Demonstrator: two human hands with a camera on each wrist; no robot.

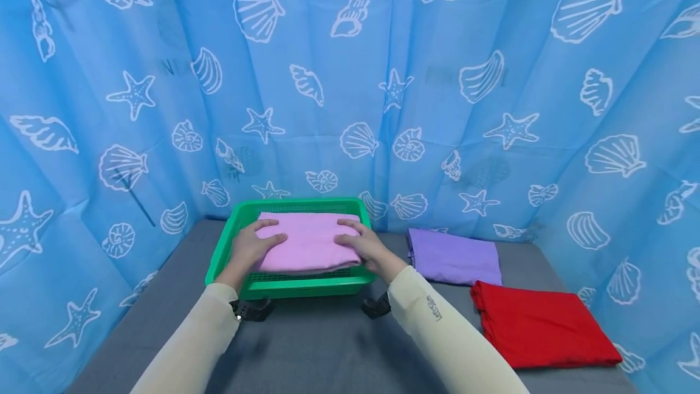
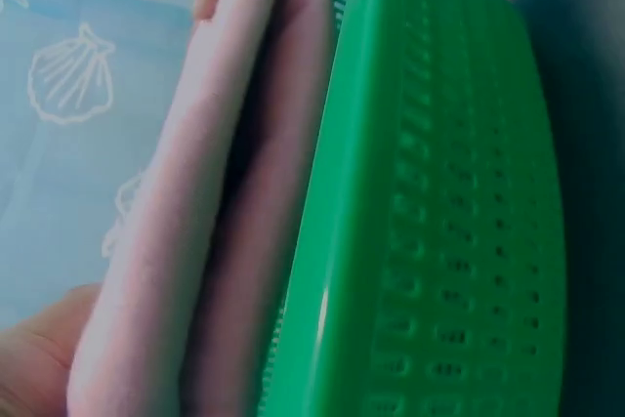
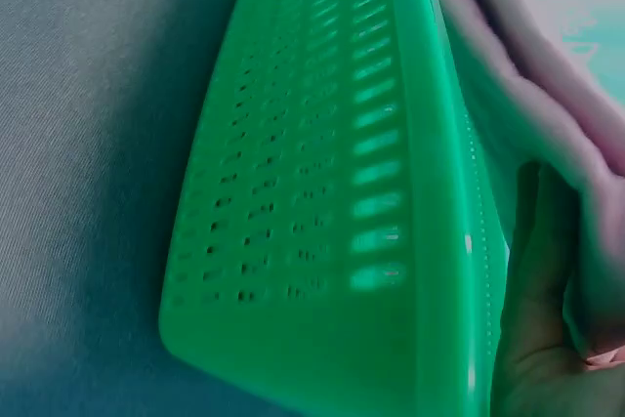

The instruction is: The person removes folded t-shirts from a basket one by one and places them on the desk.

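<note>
A folded pink cloth [image 1: 308,242] lies level at the mouth of a green plastic basket [image 1: 306,287]. My left hand [image 1: 253,247] grips its left side, thumb and a finger over the top. On the opposite side my right hand [image 1: 367,247] grips the cloth the same way. Both wrist views show the thick folded layers of the cloth [image 2: 161,212] at the height of the basket's rim [image 3: 439,241]. In the right wrist view, the fingers [image 3: 542,271] reach under the cloth's edge, inside the rim.
A folded purple cloth [image 1: 454,257] lies right of the basket, and a folded red cloth [image 1: 547,327] lies nearer on the right. All stand on a grey table surface [image 1: 306,351]. A blue curtain [image 1: 350,78] with white shells hangs behind and at both sides.
</note>
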